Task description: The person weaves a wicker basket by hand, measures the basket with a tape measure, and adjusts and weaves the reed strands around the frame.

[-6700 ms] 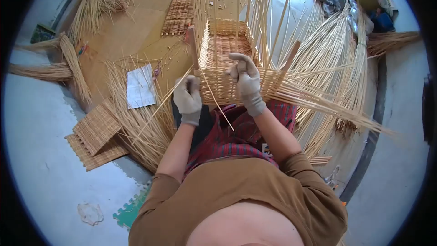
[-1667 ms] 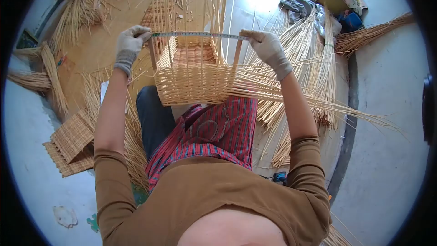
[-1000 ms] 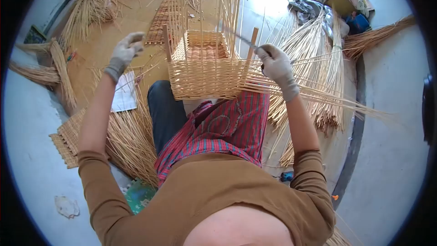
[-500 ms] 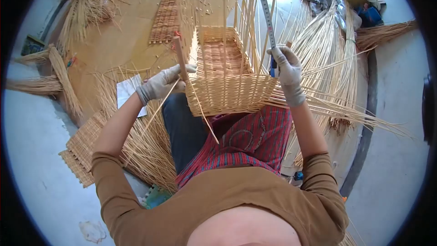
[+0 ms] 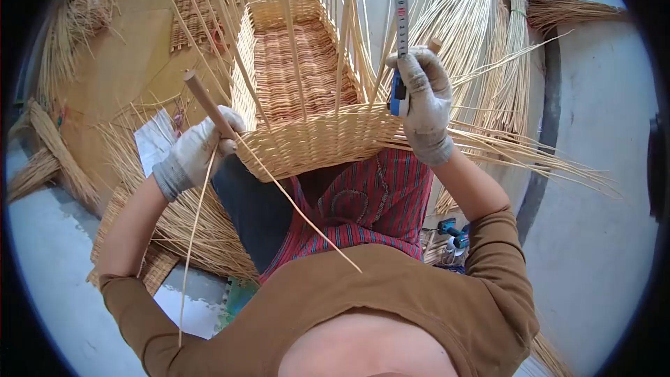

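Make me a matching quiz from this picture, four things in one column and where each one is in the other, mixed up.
Things:
1. tape measure
2. wooden stick
3. basket
4. drill

Places:
A. on the person's lap
B. in the left hand
C. on the floor by the right elbow
D. in the right hand, pointing up

Pairs: 1-D, 2-B, 3-A, 4-C

Floor (image 5: 600, 188) strewn with willow bundles (image 5: 481, 35)

Cordless drill (image 5: 450, 232) and white paper (image 5: 155, 146) on floor.
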`<state>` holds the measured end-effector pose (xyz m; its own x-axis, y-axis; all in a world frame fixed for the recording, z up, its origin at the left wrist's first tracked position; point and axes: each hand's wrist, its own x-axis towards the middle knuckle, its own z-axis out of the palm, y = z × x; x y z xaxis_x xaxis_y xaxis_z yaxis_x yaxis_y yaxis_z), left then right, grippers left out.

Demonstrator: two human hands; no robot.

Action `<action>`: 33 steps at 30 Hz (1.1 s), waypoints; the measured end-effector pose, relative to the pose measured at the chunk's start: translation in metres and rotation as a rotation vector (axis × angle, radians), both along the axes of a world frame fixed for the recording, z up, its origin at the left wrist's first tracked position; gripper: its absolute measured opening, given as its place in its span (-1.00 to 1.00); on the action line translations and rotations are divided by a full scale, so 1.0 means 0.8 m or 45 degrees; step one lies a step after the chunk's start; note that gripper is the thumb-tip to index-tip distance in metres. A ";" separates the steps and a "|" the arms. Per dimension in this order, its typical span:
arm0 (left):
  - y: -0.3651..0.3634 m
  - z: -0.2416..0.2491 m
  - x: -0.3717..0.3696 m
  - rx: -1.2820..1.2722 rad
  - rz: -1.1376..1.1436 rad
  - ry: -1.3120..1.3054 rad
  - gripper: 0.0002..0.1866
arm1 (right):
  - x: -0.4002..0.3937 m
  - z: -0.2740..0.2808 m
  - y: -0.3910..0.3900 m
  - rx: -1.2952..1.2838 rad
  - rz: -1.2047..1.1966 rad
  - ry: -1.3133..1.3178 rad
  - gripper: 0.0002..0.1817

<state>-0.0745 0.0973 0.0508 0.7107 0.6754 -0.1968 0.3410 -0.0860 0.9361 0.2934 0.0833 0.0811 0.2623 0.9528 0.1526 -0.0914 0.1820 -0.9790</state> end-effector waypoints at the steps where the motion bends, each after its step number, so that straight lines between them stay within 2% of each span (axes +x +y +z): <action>1: 0.002 -0.005 -0.001 0.137 -0.021 -0.005 -0.68 | -0.003 -0.001 0.001 -0.007 0.006 -0.002 -0.85; 2: 0.006 -0.008 0.002 0.280 -0.041 -0.013 -0.69 | -0.003 0.000 0.002 0.004 -0.020 0.018 -0.85; 6: 0.007 0.009 0.004 0.279 -0.102 0.205 -0.70 | 0.001 0.000 -0.002 -0.058 0.009 0.023 -0.85; 9: 0.001 0.002 0.003 0.213 -0.043 0.204 -0.69 | -0.003 0.002 -0.001 -0.064 -0.005 0.045 -0.84; 10: -0.004 -0.014 0.001 0.308 -0.019 0.031 -0.70 | -0.004 0.003 -0.001 0.012 0.050 0.102 -0.83; 11: -0.009 -0.011 0.003 0.323 -0.009 0.042 -0.70 | 0.000 -0.005 0.001 0.027 0.061 0.112 -0.83; 13: -0.016 -0.004 0.001 0.007 0.051 0.028 -0.73 | 0.010 -0.024 0.004 0.141 0.088 -0.116 -0.84; 14: -0.019 -0.005 0.000 -0.165 0.088 -0.022 -0.72 | 0.013 -0.005 -0.005 -0.053 0.217 0.017 -0.82; 15: -0.027 -0.006 0.000 -0.144 0.098 -0.003 -0.72 | 0.020 0.000 -0.009 -0.032 0.226 0.035 -0.82; 17: -0.035 -0.007 0.009 -0.361 0.380 -0.127 -0.54 | 0.042 0.012 -0.006 -0.083 0.371 -0.111 -0.81; 19: -0.040 -0.009 -0.004 -0.288 0.415 -0.152 -0.47 | 0.081 0.009 -0.007 0.172 0.313 -0.275 -0.83; 20: -0.042 -0.005 -0.010 -0.109 0.467 -0.096 -0.48 | 0.093 0.027 -0.017 0.198 0.237 -0.242 -0.84; 22: -0.045 0.004 -0.029 0.131 0.492 -0.009 -0.46 | 0.113 0.060 -0.037 0.097 0.159 -0.354 -0.83; 23: -0.044 0.011 -0.035 0.153 0.514 -0.002 -0.46 | 0.128 0.084 -0.048 -0.187 0.287 -0.467 -0.81; 26: -0.037 0.056 -0.029 0.023 0.794 -0.156 -0.37 | 0.113 0.106 -0.048 -0.233 0.321 -0.794 -0.77; 29: -0.031 0.088 0.004 0.152 0.713 -0.362 -0.36 | 0.090 0.126 -0.040 -0.248 0.409 -1.143 -0.78; 31: -0.020 0.079 0.016 0.238 0.666 -0.310 -0.35 | 0.076 0.130 -0.035 -0.185 0.409 -1.249 -0.76; 33: -0.012 0.068 0.025 0.072 0.693 -0.428 -0.37 | 0.071 0.119 -0.025 -0.074 0.404 -1.342 -0.74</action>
<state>-0.0546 0.0877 0.1050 0.2800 0.9597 0.0234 0.0383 -0.0355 0.9986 0.3504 0.0633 0.1765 -0.2308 0.9669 0.1090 0.7601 0.2491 -0.6002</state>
